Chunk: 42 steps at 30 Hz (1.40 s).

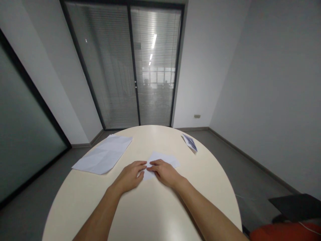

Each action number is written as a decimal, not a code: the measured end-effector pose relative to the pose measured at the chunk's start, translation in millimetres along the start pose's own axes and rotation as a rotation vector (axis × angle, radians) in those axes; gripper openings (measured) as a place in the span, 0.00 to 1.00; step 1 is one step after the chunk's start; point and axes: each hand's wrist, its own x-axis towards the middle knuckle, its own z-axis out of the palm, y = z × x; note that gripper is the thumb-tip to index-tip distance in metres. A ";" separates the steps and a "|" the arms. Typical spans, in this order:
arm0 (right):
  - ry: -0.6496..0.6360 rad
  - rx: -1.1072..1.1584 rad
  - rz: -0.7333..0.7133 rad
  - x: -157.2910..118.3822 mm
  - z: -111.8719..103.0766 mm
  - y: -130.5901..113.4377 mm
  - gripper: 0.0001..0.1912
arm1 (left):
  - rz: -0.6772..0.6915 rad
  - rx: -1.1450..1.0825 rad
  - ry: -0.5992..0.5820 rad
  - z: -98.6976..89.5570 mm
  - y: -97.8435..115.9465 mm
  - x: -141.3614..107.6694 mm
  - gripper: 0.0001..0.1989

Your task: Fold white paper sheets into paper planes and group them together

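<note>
A small white sheet of paper (160, 156) lies on the round cream table (140, 214), near its middle. My left hand (131, 174) rests at the paper's left edge, its fingers pointing inward and slightly apart. Opposite it, my right hand (164, 172) lies over the paper with its fingers spread a little and pressing on the sheet. The fingertips of both hands nearly meet. Part of the paper is hidden under my right hand.
Larger creased white sheets (104, 155) lie at the table's left edge. A folded printed paper (190, 143) stands near the back right edge. Beyond the table's lower right are a red chair (283, 232) and a flat black object (298, 206).
</note>
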 end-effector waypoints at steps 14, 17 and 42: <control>0.112 -0.129 0.402 -11.1 -25.3 37.2 0.16 | -0.137 0.239 -0.043 15.6 41.5 9.2 0.15; 0.163 -0.218 0.624 -14.4 -28.6 51.5 0.14 | -0.154 0.277 -0.071 19.8 44.5 9.5 0.14; 0.154 -0.108 0.734 -9.7 -18.1 68.1 0.20 | -0.140 0.261 -0.063 19.1 46.7 7.8 0.15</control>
